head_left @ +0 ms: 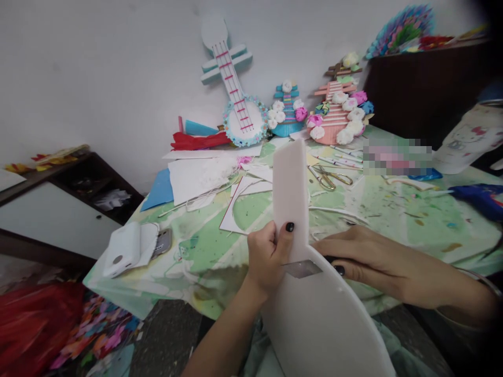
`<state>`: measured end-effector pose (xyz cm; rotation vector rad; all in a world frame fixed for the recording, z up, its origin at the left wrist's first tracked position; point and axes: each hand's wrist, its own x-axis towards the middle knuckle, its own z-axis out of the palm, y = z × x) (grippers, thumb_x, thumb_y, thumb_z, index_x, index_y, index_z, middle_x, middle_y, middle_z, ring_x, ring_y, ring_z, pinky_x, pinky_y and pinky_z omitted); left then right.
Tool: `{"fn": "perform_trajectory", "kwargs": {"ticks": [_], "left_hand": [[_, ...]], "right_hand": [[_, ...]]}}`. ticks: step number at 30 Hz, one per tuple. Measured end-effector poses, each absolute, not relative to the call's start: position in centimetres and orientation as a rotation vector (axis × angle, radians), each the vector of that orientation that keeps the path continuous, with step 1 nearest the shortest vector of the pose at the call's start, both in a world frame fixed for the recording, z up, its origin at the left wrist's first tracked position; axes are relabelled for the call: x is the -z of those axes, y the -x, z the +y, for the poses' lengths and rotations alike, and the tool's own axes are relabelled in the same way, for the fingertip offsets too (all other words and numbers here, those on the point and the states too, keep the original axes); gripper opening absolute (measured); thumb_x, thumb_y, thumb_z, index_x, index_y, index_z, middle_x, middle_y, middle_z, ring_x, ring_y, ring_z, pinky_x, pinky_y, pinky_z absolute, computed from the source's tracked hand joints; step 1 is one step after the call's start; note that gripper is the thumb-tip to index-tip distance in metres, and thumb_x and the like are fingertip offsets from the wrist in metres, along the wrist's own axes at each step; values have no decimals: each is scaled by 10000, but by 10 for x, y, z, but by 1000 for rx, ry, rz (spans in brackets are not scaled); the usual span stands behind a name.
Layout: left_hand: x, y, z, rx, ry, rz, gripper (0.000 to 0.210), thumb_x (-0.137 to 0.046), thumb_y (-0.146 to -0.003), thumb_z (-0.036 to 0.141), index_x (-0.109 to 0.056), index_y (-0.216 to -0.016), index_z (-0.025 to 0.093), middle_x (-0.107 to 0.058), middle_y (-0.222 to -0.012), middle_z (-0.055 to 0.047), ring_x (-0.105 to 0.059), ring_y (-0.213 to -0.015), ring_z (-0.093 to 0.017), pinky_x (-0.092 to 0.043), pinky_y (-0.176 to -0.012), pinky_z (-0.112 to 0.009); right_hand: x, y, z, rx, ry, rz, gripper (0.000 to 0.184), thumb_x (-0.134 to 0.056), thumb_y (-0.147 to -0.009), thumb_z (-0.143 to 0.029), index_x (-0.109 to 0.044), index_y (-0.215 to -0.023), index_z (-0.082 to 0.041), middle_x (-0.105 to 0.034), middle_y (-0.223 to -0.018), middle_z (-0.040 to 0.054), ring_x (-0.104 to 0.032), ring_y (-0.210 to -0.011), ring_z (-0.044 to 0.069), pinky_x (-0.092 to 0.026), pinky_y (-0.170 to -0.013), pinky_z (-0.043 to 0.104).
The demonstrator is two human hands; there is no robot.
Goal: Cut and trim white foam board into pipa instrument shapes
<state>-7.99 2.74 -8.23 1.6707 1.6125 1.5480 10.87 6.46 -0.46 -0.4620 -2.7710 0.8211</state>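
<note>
A large white foam board (322,319) cut in a lute-like outline, with a straight neck and a rounded body, stands tilted at my lap. My left hand (269,256) is closed around the lower neck, its thumb flat on the front face. At the shoulder where neck meets body, my right hand (365,264) pinches the curved edge; its fingertips are partly hidden behind the board. A small dark spot shows between the right fingers, too small to name. Just below the neck is a grey, shiny diamond-shaped patch (303,269); whether it is a hole I cannot tell.
A stained green cloth covers the table (204,256). On it lie gold-handled scissors (332,178), markers (341,156), white offcuts (245,196), a phone (163,242) and a white device (123,248). Decorated model instruments (245,120) lean on the wall. A tumbler (469,136) stands right.
</note>
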Motion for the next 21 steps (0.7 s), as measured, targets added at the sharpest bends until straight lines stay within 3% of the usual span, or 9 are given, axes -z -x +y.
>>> {"fn": "perform_trajectory", "kwargs": {"ticks": [12,17,21], "left_hand": [[85,79,32,-1511,-1603,1607,469,-424,-871,510,-305,-545,194,-274,-472,60,-272,-463,-77,-186,-458,-258],[88,78,34,-1511,-1515,1495,483,-430,-859,540,-308,-544,194,-261,-483,59,-253,-475,-78,-181,-450,-252],[91,78,34,-1489,-1474,1486,492,-440,-842,569,-321,-547,193,-268,-493,56,-262,-480,-80,-182,-451,-250]], "right_hand": [[10,-109,70,-844,459,-2756,381,-287,-970,-441,-603,-991,-228,-648,-783,25,-615,-832,192,-419,-684,270],[12,-112,72,-860,424,-2760,397,-285,-971,-438,-608,-1044,-220,-679,-939,52,-618,-862,188,-429,-708,271],[15,-116,74,-921,414,-2724,377,-331,-966,-412,-569,-1206,-244,-680,-1054,52,-628,-900,192,-446,-737,272]]}}
